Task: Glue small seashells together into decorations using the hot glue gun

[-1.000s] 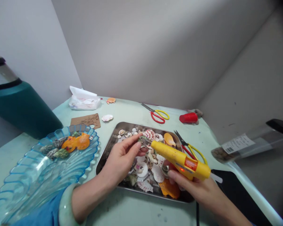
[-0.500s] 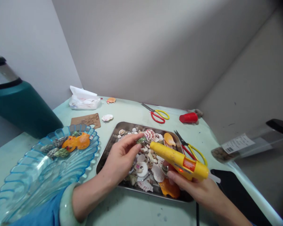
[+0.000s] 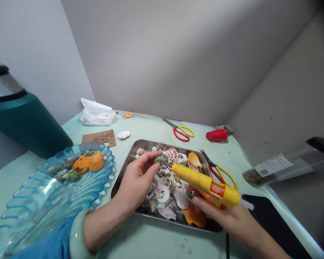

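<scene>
My left hand (image 3: 136,181) pinches a small green shell (image 3: 160,158) between thumb and fingertips above a steel tray (image 3: 129,163) filled with several seashells. My right hand (image 3: 226,217) grips a yellow glue gun (image 3: 206,184) whose nozzle points left at the green shell and almost touches it. An orange light glows on the gun's side. A black cord hangs down from under my right hand.
A blue plastic shell-shaped dish (image 3: 54,190) at the left holds orange and green shells. Two pairs of red-and-yellow scissors (image 3: 182,132) (image 3: 218,172), a red cap (image 3: 216,135), a cardboard piece (image 3: 99,137), a tissue pack (image 3: 96,114) and a teal container (image 3: 21,115) stand about.
My left hand has turned the green shell up so that it shows more. The glue gun has shifted slightly left, staying at the shell.
</scene>
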Tool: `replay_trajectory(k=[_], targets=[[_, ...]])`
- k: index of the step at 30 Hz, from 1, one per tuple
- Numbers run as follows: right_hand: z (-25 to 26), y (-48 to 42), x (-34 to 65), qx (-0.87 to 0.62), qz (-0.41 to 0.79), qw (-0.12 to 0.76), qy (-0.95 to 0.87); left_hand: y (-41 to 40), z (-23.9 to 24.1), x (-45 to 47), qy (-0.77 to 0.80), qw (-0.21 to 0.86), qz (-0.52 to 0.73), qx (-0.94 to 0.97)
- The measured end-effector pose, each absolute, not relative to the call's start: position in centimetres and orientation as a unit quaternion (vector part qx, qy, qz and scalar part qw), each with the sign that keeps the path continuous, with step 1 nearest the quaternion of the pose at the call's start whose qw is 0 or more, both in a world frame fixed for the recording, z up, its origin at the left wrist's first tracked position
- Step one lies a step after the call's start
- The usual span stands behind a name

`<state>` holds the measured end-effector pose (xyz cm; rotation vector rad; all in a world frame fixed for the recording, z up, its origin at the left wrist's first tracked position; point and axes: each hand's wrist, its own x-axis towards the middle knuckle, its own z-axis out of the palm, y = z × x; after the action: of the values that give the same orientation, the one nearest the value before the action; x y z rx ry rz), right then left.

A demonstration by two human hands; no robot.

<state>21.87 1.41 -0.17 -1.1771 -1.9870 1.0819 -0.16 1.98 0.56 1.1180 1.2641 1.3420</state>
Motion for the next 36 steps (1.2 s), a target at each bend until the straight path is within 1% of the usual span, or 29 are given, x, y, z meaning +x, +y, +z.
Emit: replay_trajectory(k=[5, 9, 13, 18, 28, 36], targets=[[-0.4, 1.4, 22.0, -0.447, 0.404, 0.299, -0.74, 1.9, 1.0, -0.1, 0.507, 0.51, 0.556, 0.417], [-0.3, 1.4, 22.0, -0.432, 0.419, 0.286, -0.746, 1.9, 1.3, -0.1, 0.504, 0.545, 0.548, 0.386], [-0.6, 1.4, 22.2, -0.446, 0.409, 0.312, -0.732, 1.9, 1.3, -0.1, 0.491, 0.583, 0.54, 0.356], [-1.3, 1.5, 22.6, -0.469, 0.439, 0.308, -0.701, 1.8, 1.0, -0.2, 0.477, 0.615, 0.532, 0.334], [-1.4, 1.4, 22.5, -0.483, 0.458, 0.319, -0.675, 1.9, 1.2, -0.2, 0.488, 0.603, 0.513, 0.367], [-1.1, 1.5, 22.5, -0.451, 0.432, 0.304, -0.719, 1.9, 1.2, -0.3, 0.496, 0.594, 0.505, 0.382]])
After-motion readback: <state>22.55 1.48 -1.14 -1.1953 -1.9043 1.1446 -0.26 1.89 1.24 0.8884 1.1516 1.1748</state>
